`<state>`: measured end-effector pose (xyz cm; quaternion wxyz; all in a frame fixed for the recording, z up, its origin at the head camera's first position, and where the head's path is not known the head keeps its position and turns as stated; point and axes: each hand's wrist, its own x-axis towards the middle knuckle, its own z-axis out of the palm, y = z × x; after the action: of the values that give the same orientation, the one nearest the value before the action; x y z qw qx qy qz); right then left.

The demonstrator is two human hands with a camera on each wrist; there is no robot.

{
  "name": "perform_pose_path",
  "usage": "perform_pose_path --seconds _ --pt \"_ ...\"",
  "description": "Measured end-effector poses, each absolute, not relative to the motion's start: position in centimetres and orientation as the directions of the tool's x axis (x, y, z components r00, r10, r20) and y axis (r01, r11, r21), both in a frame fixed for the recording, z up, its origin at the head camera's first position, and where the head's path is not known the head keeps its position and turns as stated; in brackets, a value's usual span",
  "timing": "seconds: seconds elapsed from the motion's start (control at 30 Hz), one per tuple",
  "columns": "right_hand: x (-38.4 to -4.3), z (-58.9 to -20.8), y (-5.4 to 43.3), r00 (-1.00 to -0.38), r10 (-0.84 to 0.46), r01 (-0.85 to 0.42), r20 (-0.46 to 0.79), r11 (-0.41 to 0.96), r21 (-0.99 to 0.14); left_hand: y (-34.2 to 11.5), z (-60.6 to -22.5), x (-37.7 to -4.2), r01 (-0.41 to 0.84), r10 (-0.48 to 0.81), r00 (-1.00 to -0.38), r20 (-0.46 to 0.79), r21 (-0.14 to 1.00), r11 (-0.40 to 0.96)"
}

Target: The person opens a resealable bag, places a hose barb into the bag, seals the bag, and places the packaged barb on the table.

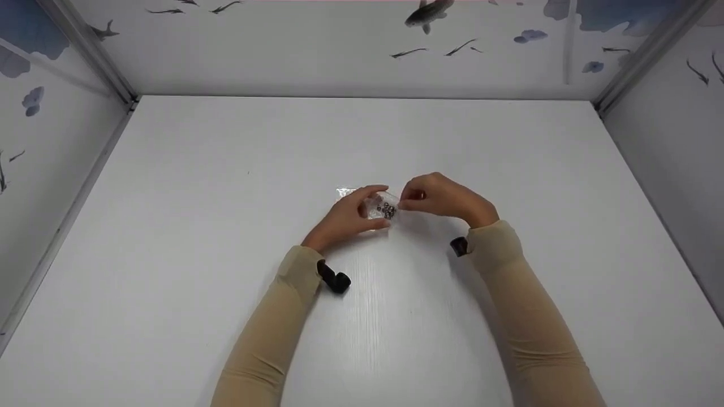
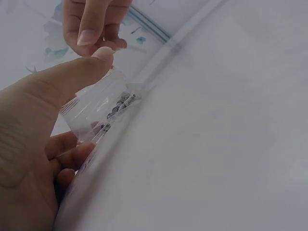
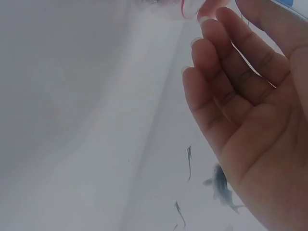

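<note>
A small clear plastic bag [image 1: 373, 210] holds several small, dark, shiny metal pieces [image 1: 387, 210]. My left hand [image 1: 349, 215] grips this bag between thumb and fingers, just above the white table. In the left wrist view, the left thumb lies over the bag [image 2: 91, 113], with curled fingers behind it; the metal pieces [image 2: 120, 106] are gathered toward one end. At the bag's right edge, the thumb and fingertips of my right hand [image 1: 444, 196] pinch the plastic. The right wrist view shows that hand's other fingers [image 3: 207, 96] bent, with a red strip along the bag [image 3: 166, 7].
The white table [image 1: 169, 237] spreads around both hands. Pale panels with fish and blue leaf prints stand along its back [image 1: 283, 51] and sides. Black wrist cameras [image 1: 335, 278] stick out from both beige sleeves [image 1: 266, 339].
</note>
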<state>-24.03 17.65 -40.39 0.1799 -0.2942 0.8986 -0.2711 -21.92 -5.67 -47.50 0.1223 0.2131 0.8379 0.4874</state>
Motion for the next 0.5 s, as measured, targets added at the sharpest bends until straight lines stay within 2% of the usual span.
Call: perform_pose_path --seconds 0.17,0.37,0.5 --pt "-23.2 -40.7 17.6 -0.750 -0.620 -0.407 -0.229 0.707 -0.579 -5.7 -47.4 -22.2 0.187 0.481 -0.875 -0.052 0.880 0.436" --pt "-22.3 -40.9 17.0 -0.719 -0.626 -0.389 -0.301 0.722 -0.572 -5.6 -47.0 -22.6 0.084 0.441 -0.892 -0.097 0.924 0.374" --pt "-21.8 -40.9 16.5 -0.710 -0.622 -0.384 -0.329 0.735 -0.560 -5.4 -46.8 -22.8 0.080 0.425 -0.900 -0.097 0.922 0.378"
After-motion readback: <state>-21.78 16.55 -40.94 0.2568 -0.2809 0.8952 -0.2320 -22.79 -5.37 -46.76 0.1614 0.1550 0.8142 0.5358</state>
